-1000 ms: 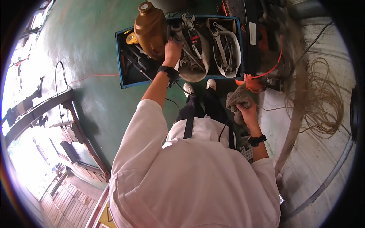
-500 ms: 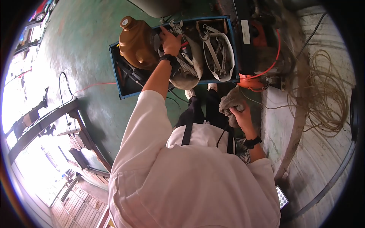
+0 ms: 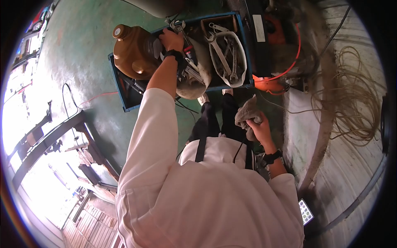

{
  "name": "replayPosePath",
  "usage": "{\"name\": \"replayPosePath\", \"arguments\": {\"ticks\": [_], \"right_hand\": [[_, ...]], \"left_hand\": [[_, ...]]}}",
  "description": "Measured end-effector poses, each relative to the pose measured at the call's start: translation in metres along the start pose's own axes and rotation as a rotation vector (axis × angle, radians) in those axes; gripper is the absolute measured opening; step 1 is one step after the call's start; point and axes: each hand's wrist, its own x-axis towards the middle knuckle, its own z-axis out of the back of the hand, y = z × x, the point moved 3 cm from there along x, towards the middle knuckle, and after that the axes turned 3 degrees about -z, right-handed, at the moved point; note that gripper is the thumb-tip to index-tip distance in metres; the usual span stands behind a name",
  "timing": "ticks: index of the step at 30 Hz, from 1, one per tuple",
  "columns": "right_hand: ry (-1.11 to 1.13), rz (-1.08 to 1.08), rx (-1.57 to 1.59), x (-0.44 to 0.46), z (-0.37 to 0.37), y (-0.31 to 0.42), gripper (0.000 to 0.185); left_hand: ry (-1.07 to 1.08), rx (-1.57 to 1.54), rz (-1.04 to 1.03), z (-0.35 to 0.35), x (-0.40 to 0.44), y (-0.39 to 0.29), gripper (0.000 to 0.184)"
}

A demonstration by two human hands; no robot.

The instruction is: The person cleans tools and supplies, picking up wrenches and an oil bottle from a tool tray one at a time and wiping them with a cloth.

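My left hand is closed at the right side of a brown plastic jug, over the blue-edged tool tray. The jug lies tilted across the tray's left part, its cap toward the upper left. What the fingers grip is hard to make out. Wrenches in a pale open container fill the tray's right part, and a red and black tool lies just right of my left hand. Lower right, my right hand is wrapped round a grey-brown rag.
An orange machine part with a red hose stands right of the tray. Coiled clear tubing lies against the right wall. A metal frame is at the left. My shoes show below the tray.
The jug has tipped and shifted left, with my left hand moving along beside it. The tray sits further left in view. My right hand still holds the rag, slightly further left.
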Motion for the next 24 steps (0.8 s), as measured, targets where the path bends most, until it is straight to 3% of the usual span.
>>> {"name": "replayPosePath", "arguments": {"ticks": [3,5,8,16,24], "right_hand": [[0.004,0.018,-0.003,0.002,0.002,0.006,0.036],[-0.008,0.040,-0.028,0.003,0.004,0.010,0.036],[-0.030,0.083,-0.080,0.007,0.008,0.012,0.037],[0.041,0.141,0.006,0.008,-0.003,0.035,0.039],[0.122,0.308,0.086,0.012,-0.016,0.078,0.041]], "left_hand": [[0.092,-0.262,-0.141,0.019,-0.009,0.002,0.073],[0.039,-0.357,-0.215,0.017,-0.009,0.007,0.071],[-0.118,-0.340,-0.303,0.070,-0.054,-0.022,0.067],[-0.249,-0.938,-0.215,0.115,-0.117,-0.019,0.054],[-0.388,-1.045,-0.742,0.234,-0.158,-0.047,0.065]]}}
